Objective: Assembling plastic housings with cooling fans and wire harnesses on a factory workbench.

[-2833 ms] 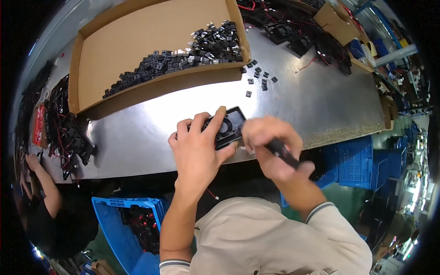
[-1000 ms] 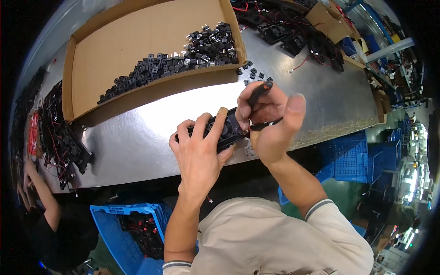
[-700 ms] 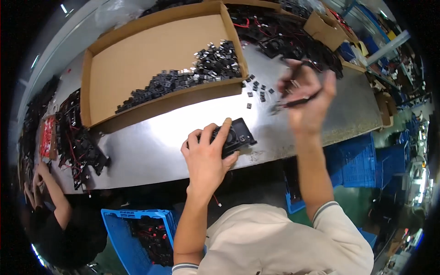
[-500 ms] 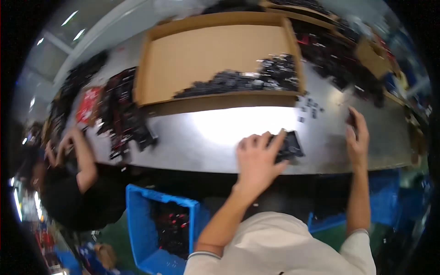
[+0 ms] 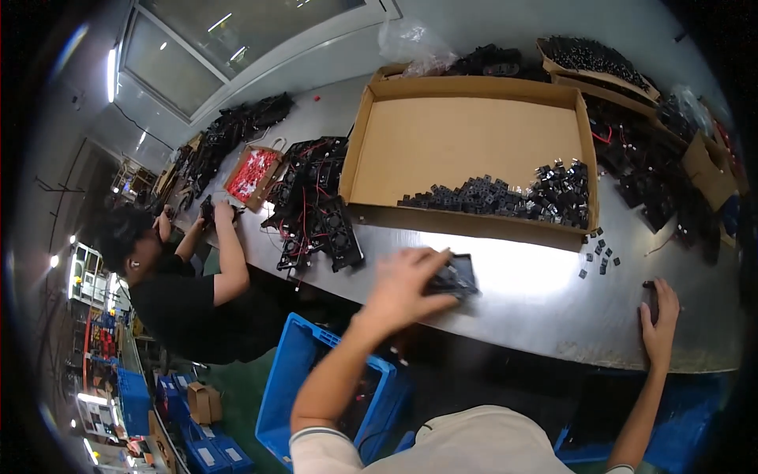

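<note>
My left hand (image 5: 401, 291) is closed round the side of a flat, squarish black plastic part (image 5: 464, 274), just above the near edge of the metal table (image 5: 537, 272). Motion blurs it, so its exact kind is unclear. Farther right, my right hand (image 5: 663, 322) is at the tabletop, thumb and fingers round a slim dark object (image 5: 650, 300) that they mostly cover. Between the hands and farther back, several small black pieces (image 5: 602, 254) lie loose beside the corner of a shallow cardboard tray (image 5: 466, 219). Many small black pieces (image 5: 505, 193) are heaped along its near side.
Black fan assemblies (image 5: 328, 225) with red wires are piled left of the tray, beside a box of red parts (image 5: 254, 175). A co-worker (image 5: 197, 292) handles something dark at the far left. A blue crate (image 5: 288, 371) stands below the table edge. More dark parts (image 5: 643, 178) crowd the right.
My view has swung left, showing more of the co-worker. My left hand has moved left along the table edge with the black plastic part. My right hand stays near the loose pieces.
</note>
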Action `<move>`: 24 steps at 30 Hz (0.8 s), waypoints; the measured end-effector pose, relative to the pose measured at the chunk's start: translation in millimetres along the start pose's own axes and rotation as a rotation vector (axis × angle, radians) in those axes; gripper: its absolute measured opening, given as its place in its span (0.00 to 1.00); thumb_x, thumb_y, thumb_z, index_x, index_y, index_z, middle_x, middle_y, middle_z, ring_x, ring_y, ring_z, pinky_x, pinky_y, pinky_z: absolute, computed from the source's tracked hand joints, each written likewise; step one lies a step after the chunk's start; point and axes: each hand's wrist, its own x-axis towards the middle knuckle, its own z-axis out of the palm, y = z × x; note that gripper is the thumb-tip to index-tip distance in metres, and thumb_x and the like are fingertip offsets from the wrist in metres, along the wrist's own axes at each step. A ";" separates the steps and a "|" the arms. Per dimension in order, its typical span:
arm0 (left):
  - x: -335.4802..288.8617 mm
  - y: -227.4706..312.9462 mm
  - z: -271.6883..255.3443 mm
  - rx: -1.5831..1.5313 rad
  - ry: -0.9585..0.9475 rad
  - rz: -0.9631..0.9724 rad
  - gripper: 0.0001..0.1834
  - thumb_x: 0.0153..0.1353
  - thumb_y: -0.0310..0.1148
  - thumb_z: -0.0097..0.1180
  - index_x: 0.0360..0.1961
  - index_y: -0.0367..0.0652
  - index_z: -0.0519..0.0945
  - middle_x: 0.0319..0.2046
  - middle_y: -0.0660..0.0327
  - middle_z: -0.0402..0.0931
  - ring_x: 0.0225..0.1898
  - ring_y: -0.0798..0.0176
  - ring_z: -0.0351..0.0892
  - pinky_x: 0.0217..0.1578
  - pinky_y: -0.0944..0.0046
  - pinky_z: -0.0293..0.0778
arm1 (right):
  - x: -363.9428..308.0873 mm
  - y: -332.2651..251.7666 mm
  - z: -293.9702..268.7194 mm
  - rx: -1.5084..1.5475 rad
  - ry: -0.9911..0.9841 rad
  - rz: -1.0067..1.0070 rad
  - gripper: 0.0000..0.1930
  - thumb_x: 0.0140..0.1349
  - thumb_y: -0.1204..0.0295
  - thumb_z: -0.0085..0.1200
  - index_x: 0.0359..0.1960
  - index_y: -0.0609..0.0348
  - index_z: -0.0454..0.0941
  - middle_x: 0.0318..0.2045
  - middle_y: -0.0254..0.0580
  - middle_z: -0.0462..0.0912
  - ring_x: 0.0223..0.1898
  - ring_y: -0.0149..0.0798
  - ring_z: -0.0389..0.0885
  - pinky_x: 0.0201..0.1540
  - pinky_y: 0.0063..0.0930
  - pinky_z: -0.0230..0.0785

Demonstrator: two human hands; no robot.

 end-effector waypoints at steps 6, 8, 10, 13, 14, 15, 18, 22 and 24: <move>50.1 -89.3 -94.9 0.064 0.242 -0.141 0.39 0.45 0.45 0.74 0.60 0.43 0.77 0.51 0.49 0.79 0.53 0.47 0.77 0.55 0.56 0.71 | -1.7 3.6 0.5 0.064 -0.003 0.008 0.25 0.63 0.68 0.55 0.63 0.56 0.72 0.64 0.48 0.71 0.67 0.54 0.64 0.72 0.46 0.48; 63.2 -142.9 -112.9 0.064 0.385 -0.214 0.36 0.46 0.50 0.72 0.56 0.47 0.80 0.47 0.49 0.81 0.50 0.49 0.80 0.51 0.57 0.75 | -0.8 5.6 2.5 0.073 0.008 -0.003 0.24 0.63 0.69 0.55 0.63 0.55 0.72 0.64 0.48 0.72 0.67 0.52 0.64 0.72 0.44 0.48; 76.6 -184.8 -138.4 0.103 0.372 -0.300 0.38 0.47 0.53 0.71 0.60 0.52 0.78 0.54 0.50 0.78 0.56 0.48 0.76 0.55 0.52 0.71 | 2.7 4.6 7.1 0.087 0.014 -0.015 0.24 0.63 0.70 0.56 0.62 0.55 0.72 0.64 0.47 0.72 0.67 0.51 0.65 0.72 0.42 0.48; 100.2 -157.9 -138.6 0.712 0.710 -0.434 0.44 0.49 0.59 0.68 0.66 0.53 0.72 0.64 0.51 0.67 0.63 0.40 0.65 0.61 0.39 0.61 | -0.6 7.1 2.2 0.066 0.022 0.017 0.24 0.63 0.71 0.55 0.62 0.55 0.72 0.64 0.47 0.72 0.67 0.50 0.65 0.72 0.42 0.48; 100.5 -152.0 -132.2 0.707 0.701 -0.430 0.44 0.49 0.59 0.68 0.66 0.53 0.72 0.64 0.51 0.67 0.63 0.40 0.65 0.61 0.39 0.61 | -0.1 6.2 1.5 0.061 0.015 0.024 0.24 0.63 0.71 0.55 0.62 0.55 0.72 0.64 0.47 0.72 0.67 0.50 0.65 0.72 0.42 0.48; 95.0 -144.6 -119.4 0.598 0.738 -0.393 0.43 0.50 0.59 0.68 0.66 0.53 0.71 0.64 0.48 0.66 0.63 0.40 0.65 0.60 0.39 0.62 | 0.1 4.6 0.5 0.061 0.006 0.028 0.24 0.63 0.72 0.55 0.62 0.55 0.72 0.64 0.47 0.72 0.67 0.50 0.65 0.72 0.41 0.48; 59.6 -121.8 -77.2 0.414 0.661 -0.376 0.52 0.49 0.54 0.71 0.73 0.54 0.59 0.68 0.41 0.54 0.65 0.34 0.60 0.59 0.35 0.62 | -0.5 6.1 0.0 0.072 0.023 0.021 0.24 0.63 0.72 0.55 0.62 0.55 0.73 0.64 0.46 0.72 0.67 0.49 0.66 0.71 0.40 0.49; 23.3 -104.9 -26.3 0.371 0.379 -0.659 0.60 0.49 0.46 0.73 0.76 0.58 0.45 0.71 0.37 0.45 0.64 0.26 0.58 0.58 0.31 0.63 | 0.7 14.4 3.3 0.087 0.015 0.002 0.23 0.65 0.70 0.54 0.62 0.55 0.73 0.64 0.46 0.72 0.67 0.50 0.64 0.71 0.43 0.50; 14.5 -105.8 -22.5 0.243 0.375 -0.709 0.60 0.49 0.44 0.73 0.76 0.57 0.44 0.71 0.36 0.45 0.62 0.25 0.61 0.57 0.32 0.65 | 1.6 17.1 5.7 0.072 0.009 -0.016 0.23 0.65 0.72 0.54 0.63 0.57 0.72 0.64 0.47 0.72 0.67 0.50 0.65 0.71 0.42 0.50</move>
